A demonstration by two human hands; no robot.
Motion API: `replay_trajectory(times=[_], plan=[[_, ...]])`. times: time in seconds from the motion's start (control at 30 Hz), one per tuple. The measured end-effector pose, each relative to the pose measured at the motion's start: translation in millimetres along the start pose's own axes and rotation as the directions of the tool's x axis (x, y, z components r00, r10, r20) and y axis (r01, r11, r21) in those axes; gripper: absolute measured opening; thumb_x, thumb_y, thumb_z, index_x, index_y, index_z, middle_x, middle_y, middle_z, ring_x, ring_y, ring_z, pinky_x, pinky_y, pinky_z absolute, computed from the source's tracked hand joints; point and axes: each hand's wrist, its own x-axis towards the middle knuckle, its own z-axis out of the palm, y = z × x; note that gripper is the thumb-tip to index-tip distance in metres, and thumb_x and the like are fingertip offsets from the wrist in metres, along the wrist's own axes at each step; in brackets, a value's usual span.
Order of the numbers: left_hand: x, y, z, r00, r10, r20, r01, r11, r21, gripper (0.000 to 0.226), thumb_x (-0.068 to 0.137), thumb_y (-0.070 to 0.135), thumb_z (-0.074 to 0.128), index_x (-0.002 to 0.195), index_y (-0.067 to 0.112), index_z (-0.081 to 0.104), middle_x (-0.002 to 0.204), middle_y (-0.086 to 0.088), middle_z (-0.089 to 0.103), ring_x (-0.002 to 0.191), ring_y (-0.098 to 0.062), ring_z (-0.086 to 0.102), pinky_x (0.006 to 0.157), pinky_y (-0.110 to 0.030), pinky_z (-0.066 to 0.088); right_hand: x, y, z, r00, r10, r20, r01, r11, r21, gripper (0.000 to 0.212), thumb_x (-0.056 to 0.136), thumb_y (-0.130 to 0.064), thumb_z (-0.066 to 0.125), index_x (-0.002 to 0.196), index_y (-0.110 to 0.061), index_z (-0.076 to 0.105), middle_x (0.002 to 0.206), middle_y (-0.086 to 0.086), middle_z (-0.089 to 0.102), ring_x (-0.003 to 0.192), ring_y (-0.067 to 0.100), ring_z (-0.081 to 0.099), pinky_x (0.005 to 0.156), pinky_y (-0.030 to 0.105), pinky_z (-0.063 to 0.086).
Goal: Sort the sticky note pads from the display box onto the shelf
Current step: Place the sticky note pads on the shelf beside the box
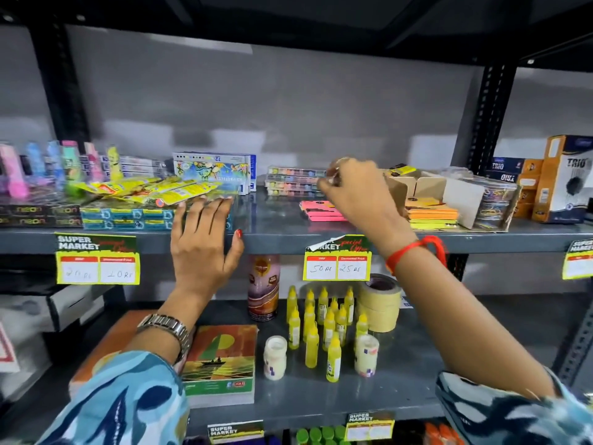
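A cardboard display box (462, 200) stands on the grey shelf (276, 234) at the right, holding orange and yellow sticky note pads (431, 215). A small stack of pink pads (317, 211) lies on the shelf just left of the box. My right hand (356, 191) hovers over the pink stack with its fingers curled, partly hiding it; nothing shows in its grasp. My left hand (205, 242) rests flat, fingers spread, on the shelf's front edge beside blue packets.
Blue packets (128, 218), yellow pouches and a crayon box (211, 170) fill the shelf's left. Clear cases (293, 181) sit behind the pink pads. Orange boxes (558, 184) stand far right. The lower shelf holds glue bottles (321, 326), tape rolls (380, 303), a notebook (221, 361).
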Motion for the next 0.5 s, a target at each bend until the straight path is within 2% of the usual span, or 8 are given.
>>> replay_trajectory(times=[0.1,0.2,0.33,0.5], plan=[[1,2,-3,1.000,-0.002,0.004,0.002,1.000,-0.014,0.050,0.092,0.035,0.038,0.126,0.004,0.058,0.121,-0.015,0.062,0.117,-0.031,0.049,0.112,-0.047,0.025,5,-12,19,0.963,0.047,0.264,-0.011,0.991,-0.135,0.052,0.082,-0.047,0.063,0.106,-0.001,0.058,0.113,0.022,0.062,0.110,0.038,0.055,0.088,0.041,0.047],[2,2,-4,1.000,-0.002,0.022,0.002,1.000,-0.013,0.051,0.091,0.035,0.038,0.125,0.003,0.058,0.121,-0.015,0.062,0.117,-0.032,0.050,0.111,-0.048,0.025,14,-12,30,0.904,0.122,0.411,-0.029,0.974,-0.227,0.060,0.080,-0.052,0.064,0.110,-0.001,0.057,0.121,0.020,0.060,0.113,0.036,0.055,0.089,0.038,0.046],[1,1,-3,1.000,-0.003,0.027,0.003,1.000,0.000,0.051,0.091,0.035,0.038,0.125,0.004,0.059,0.121,-0.015,0.063,0.116,-0.032,0.051,0.111,-0.048,0.027,27,-10,39,0.828,0.201,0.523,-0.049,0.956,-0.289,0.060,0.081,-0.056,0.058,0.109,-0.003,0.059,0.123,0.018,0.059,0.113,0.035,0.055,0.091,0.037,0.046],[1,0,-2,0.999,-0.002,0.036,0.002,1.000,-0.002,0.051,0.092,0.036,0.038,0.126,0.004,0.059,0.121,-0.014,0.063,0.116,-0.033,0.053,0.110,-0.049,0.029,38,-13,41,0.743,0.297,0.600,-0.105,0.937,-0.334,0.063,0.081,-0.056,0.056,0.121,-0.008,0.053,0.130,0.015,0.055,0.116,0.035,0.052,0.101,0.044,0.044]])
